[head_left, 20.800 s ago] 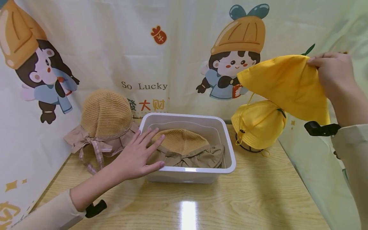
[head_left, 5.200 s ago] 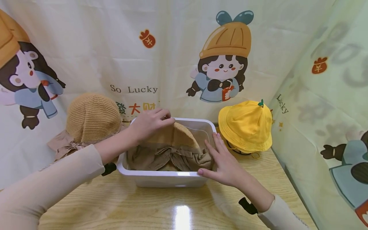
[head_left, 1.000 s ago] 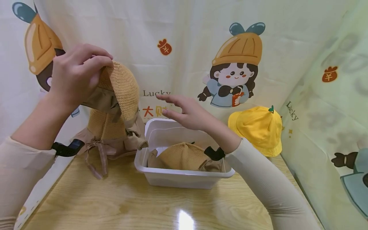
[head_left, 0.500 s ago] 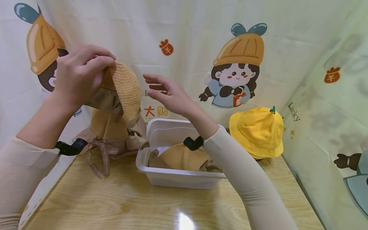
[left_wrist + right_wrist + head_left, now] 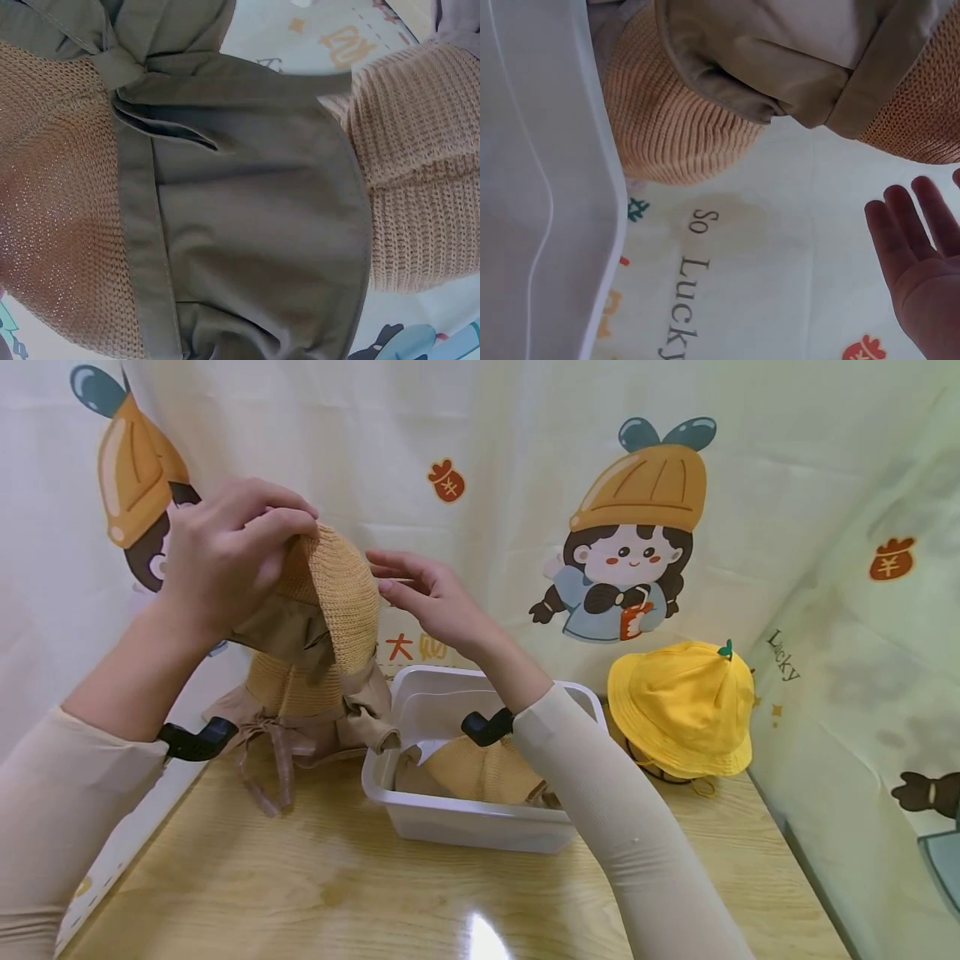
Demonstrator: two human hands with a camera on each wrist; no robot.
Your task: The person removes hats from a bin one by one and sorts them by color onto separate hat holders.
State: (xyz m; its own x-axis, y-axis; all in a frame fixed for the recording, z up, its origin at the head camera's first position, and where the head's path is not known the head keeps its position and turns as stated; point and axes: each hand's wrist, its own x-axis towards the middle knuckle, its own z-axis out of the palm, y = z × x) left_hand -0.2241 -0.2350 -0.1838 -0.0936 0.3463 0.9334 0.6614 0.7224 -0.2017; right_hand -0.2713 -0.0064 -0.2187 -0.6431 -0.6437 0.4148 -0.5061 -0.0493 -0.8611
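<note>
In the head view my left hand (image 5: pixel 232 560) pinches the crown of a knitted straw-coloured sun hat (image 5: pixel 348 602), raised at the left. Its brown cloth brim (image 5: pixel 262 217) and bow knot (image 5: pixel 118 69) fill much of the left wrist view. My right hand (image 5: pixel 438 606) is held up beside the hat's right side, fingers extended and slightly bent, holding nothing. In the right wrist view a strip of curtain shows between those fingers (image 5: pixel 907 225) and the hat. Behind the raised hat a similar knitted hat (image 5: pixel 288 689) with a ribbon bow stands on the table, partly covered.
A white plastic tub (image 5: pixel 480 828) stands mid-table with another knitted hat (image 5: pixel 480 772) inside, partly behind my right forearm. At the right a yellow bucket hat (image 5: pixel 678 710) with a green sprout sits on a wire stand (image 5: pixel 660 772). A printed curtain (image 5: pixel 510 568) closes off the back.
Earlier my right hand held a yellow hat; one now sits on the stand. My left hand has lifted the knitted hat from the tub. Lately my right hand has risen leftward to the hat.
</note>
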